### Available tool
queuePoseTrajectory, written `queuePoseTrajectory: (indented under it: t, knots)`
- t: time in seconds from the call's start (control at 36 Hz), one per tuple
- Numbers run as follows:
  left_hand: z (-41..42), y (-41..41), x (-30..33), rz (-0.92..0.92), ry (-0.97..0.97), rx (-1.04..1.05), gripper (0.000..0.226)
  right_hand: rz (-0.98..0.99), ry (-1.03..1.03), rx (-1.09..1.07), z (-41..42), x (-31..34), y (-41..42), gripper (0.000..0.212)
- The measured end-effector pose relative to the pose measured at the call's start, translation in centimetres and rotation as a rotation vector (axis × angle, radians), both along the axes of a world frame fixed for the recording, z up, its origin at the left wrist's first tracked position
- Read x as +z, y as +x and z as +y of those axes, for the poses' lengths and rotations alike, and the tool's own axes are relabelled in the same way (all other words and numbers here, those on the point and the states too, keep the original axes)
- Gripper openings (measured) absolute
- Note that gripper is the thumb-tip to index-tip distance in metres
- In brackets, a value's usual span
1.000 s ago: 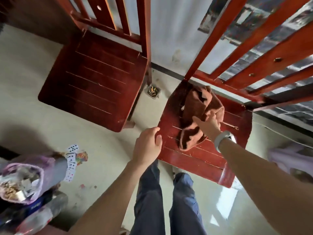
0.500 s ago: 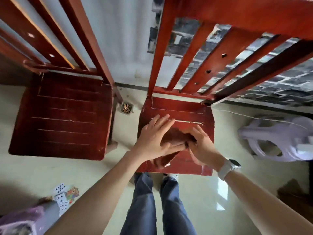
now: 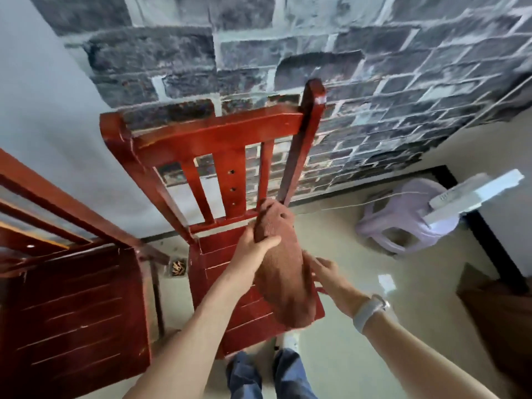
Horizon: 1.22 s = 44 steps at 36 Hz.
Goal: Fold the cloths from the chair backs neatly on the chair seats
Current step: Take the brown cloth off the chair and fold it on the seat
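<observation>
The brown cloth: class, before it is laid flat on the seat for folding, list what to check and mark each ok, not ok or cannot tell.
1. Left hand grips the brown cloth near its top: ok.
2. Right hand holds the cloth: cannot tell, its fingers are open beside it.
3. Cloth spread out, not bunched: not ok, it hangs in a lump.
4. Cloth is over the chair seat: ok.
5. Visible seat is free of other things: ok.
6. Cloth corners found: cannot tell.
</observation>
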<state>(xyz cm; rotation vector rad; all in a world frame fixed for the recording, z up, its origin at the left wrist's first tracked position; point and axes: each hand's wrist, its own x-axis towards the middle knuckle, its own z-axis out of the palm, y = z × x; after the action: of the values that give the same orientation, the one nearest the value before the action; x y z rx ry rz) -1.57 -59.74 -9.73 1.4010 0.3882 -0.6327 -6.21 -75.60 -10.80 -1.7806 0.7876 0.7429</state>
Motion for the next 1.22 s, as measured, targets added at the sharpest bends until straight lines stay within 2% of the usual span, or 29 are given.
queuePoseTrajectory:
  t: [0.06,0.11,0.14,0.19,0.28,0.42,0.47,0.56,0.61,0.78,0.83,0.92,1.06,1.22]
  knots:
    - [-0.7,0.2,1.1,0.091,-0.188,0.079,0.045,0.080,0.170,-0.155,-0.2,0.0,-0.7,0.043]
    - [-1.3,0.5,2.2,0.174,-0.373,0.165,0.032,0.029,0.326,-0.281,-0.3,0.1,-0.7,0.036]
    - [-1.5,0.5,2.7,0.202,-0.403,0.200,0.032,-0.001,0.335,-0.289,-0.4,0.3,-0.6,0.033]
    - [-1.7,0.7,3.3,0.179,-0.272,0.207,0.028,-0.067,0.225,-0.240,-0.9,0.8,-0.1,0.027]
    - [-1.6,0.7,4.2,0.065,0.075,0.199,0.010,-0.243,0.032,-0.184,-2.5,1.6,0.2,0.013]
    - [0.3,0.0,4.9,-0.081,0.415,0.124,0.007,-0.538,-0.286,-0.078,-5.7,3.3,1.2,0.012]
    - [0.7,-0.3,5.4,-0.082,0.417,0.122,0.011,-0.549,-0.385,0.003,-6.3,3.6,1.6,0.008]
    - [0.5,-0.2,6.4,-0.069,0.310,0.259,0.012,-0.530,-0.465,0.099,-6.8,4.6,1.7,0.017]
    - [0.7,0.2,7.4,-0.111,0.314,0.323,0.022,-0.525,-0.497,0.104,-7.5,5.5,1.7,0.021]
    - [2.8,1.0,10.4,-0.499,0.817,0.184,0.017,-0.555,-0.554,0.060,-10.7,7.8,2.3,0.025]
    - [3.1,1.2,10.7,-0.546,0.877,0.190,0.020,-0.589,-0.533,0.032,-11.4,8.4,2.9,0.024]
    - [2.8,1.1,11.7,-0.573,0.832,0.304,0.019,-0.640,-0.547,0.034,-11.8,9.3,3.4,0.024]
    - [2.9,1.3,12.7,-0.578,0.810,0.421,0.024,-0.700,-0.539,-0.073,-12.3,10.4,4.0,0.022]
    - [4.7,1.5,13.0,-0.593,0.974,0.441,0.023,-0.656,-0.502,-0.438,-14.2,11.4,3.6,0.026]
